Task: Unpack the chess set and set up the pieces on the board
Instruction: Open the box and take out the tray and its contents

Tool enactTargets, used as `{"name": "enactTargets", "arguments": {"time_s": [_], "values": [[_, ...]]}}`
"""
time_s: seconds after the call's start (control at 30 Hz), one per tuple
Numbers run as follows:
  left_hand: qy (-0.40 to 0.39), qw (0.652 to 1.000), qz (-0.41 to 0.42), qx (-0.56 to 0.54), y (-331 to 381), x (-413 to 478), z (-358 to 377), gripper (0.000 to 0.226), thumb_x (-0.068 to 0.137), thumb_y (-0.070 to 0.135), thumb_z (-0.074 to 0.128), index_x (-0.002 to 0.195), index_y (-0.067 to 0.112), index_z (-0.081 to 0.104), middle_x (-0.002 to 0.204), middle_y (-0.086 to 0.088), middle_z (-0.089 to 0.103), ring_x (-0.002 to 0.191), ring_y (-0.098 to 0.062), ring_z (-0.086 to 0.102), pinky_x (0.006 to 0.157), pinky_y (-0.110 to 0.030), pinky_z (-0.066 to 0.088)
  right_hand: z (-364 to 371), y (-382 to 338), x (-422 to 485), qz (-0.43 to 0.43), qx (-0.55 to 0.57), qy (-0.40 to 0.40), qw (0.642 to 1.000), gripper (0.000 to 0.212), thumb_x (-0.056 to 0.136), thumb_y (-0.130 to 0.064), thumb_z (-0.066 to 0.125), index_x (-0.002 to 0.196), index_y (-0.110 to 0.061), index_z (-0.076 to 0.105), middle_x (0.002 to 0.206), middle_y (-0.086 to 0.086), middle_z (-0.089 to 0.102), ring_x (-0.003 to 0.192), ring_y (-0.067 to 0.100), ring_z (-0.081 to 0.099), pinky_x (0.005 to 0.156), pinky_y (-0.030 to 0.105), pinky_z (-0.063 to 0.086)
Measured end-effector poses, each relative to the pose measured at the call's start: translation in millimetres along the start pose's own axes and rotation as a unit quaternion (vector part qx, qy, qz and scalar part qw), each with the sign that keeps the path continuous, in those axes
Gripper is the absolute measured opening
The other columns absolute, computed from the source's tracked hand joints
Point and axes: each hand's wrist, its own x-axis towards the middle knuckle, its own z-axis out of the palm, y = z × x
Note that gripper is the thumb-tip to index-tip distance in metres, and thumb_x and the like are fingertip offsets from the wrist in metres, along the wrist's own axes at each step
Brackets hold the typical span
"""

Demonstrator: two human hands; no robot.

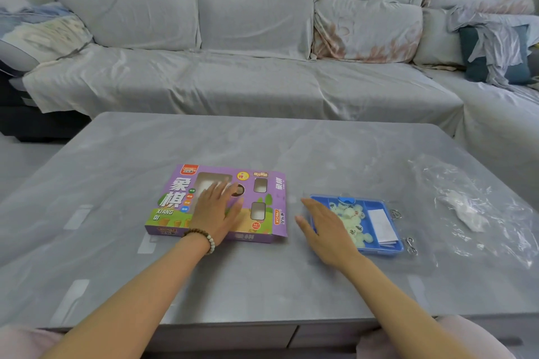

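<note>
A purple cardboard chess box (262,198) with cut-out windows lies flat near the middle of the grey table (262,285). My left hand (214,211) rests flat on its lid, fingers straight. To the right sits a blue plastic tray (390,246) holding several pale round chess pieces (354,220) and a folded white paper (380,224). My right hand (326,229) hovers at the tray's left edge, fingers straight and relaxed, holding nothing. No board is laid out in view.
Crumpled clear plastic wrap (472,207) lies on the table's right side. Small metal rings (409,243) sit beside the tray. A covered grey sofa (248,76) with cushions and clothes runs behind the table.
</note>
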Motion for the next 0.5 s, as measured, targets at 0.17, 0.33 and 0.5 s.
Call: {"name": "enactTargets", "arguments": {"time_s": [0.17,0.33,0.5], "values": [[-0.016,0.979,-0.183,0.084,-46.3,-9.6,-26.4,0.077,0.088,0.063,0.031,0.147,0.018,0.013,0.156,-0.006,0.01,0.142,-0.029,0.008,0.114,-0.043,0.012,34.2,-39.7,30.5,0.033,-0.055,-0.039,0.997,0.061,0.094,-0.056,0.029,0.139,-0.014,0.032,0.141,0.008,0.042,0.133,0.03,0.031,0.111,0.043,0.022],[-0.011,0.933,-0.359,-0.019,-84.5,-29.1,-43.1,0.081,0.081,0.062,0.049,0.133,0.002,0.032,0.137,-0.019,0.041,0.125,-0.036,0.037,0.102,-0.042,0.034,54.6,-64.1,42.8,0.089,-0.003,-0.059,0.994,0.062,0.093,-0.053,0.039,0.139,-0.012,0.032,0.134,0.01,0.051,0.122,0.031,0.047,0.105,0.04,0.032],[0.106,0.908,-0.341,-0.218,-82.1,-35.1,-54.7,0.052,0.085,0.038,0.06,0.121,0.003,0.043,0.122,-0.021,0.051,0.106,-0.038,0.051,0.088,-0.042,0.043,44.1,-84.0,48.8,0.153,0.354,0.002,0.923,0.042,0.09,-0.028,0.059,0.127,-0.014,0.046,0.11,-0.004,0.057,0.106,0.019,0.057,0.093,0.03,0.043]]}}
